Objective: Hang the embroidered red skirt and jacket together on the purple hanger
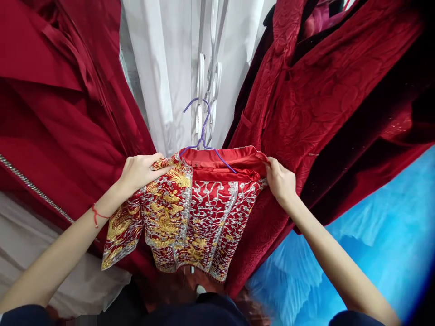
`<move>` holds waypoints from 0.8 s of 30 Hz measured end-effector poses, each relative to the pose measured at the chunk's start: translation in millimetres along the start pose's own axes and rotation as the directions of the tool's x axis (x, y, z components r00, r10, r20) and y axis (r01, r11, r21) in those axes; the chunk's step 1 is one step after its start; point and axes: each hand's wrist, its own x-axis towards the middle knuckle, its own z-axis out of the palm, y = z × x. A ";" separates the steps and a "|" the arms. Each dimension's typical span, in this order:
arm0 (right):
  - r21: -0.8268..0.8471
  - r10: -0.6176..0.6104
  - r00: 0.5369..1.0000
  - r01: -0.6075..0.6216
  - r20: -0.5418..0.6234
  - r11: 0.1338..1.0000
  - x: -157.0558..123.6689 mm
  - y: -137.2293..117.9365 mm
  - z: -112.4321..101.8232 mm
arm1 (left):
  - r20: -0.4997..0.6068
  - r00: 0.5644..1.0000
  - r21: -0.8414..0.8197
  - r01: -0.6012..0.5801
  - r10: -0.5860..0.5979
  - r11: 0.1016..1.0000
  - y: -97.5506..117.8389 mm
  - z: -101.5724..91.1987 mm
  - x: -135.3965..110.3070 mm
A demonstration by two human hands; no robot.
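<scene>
I seem to be seating the embroidered jacket (166, 217) on the purple hanger (205, 124) — one wire end (234, 170) lies bare in the neck opening, so the next move likely calls for easing that side's shoulder over it. My left hand (141, 172) has its grip pinched on one shoulder, my right hand (281, 181) on the other. The jacket is held up before me, collar upward, hem downward — its longer axis seemingly across, shoulder to shoulder.
</scene>
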 end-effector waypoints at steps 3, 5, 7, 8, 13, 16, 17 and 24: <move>0.055 0.100 0.988 -0.094 -0.116 0.994 -8.8 -15.4 -2.6 | 0.041 0.999 -0.004 0.026 -0.025 1.000 4.2 0.2 -2.2; 0.061 0.164 0.969 -0.155 -0.186 0.986 -10.5 -19.2 -3.2 | 0.020 1.000 0.013 0.020 -0.021 1.000 9.7 2.1 -4.5; 0.041 0.201 0.954 -0.197 -0.221 0.980 -8.4 -19.4 -3.6 | -0.103 0.994 0.034 -0.018 0.021 0.999 19.2 5.6 -5.8; 0.027 0.207 0.952 -0.207 -0.225 0.978 -6.4 -19.2 -4.1 | -0.194 0.979 0.045 -0.054 0.062 0.998 25.9 7.9 -5.7; 0.086 0.230 0.944 -0.216 -0.236 0.973 2.7 -24.0 -14.7 | -0.422 0.797 0.117 -0.425 0.433 0.897 81.6 24.2 7.8; 0.211 0.279 0.938 -0.236 -0.207 0.949 2.4 -29.6 -26.6 | -0.404 0.718 0.078 -0.590 0.567 0.803 126.1 42.2 23.5; 0.247 0.284 0.939 -0.234 -0.193 0.941 1.4 -30.1 -30.7 | -0.389 0.711 0.049 -0.618 0.585 0.784 140.3 49.5 28.7; 0.296 0.157 0.988 -0.149 -0.002 0.944 -21.5 -10.2 -54.7 | -0.231 0.833 -0.122 -0.538 0.503 0.834 191.4 88.0 47.2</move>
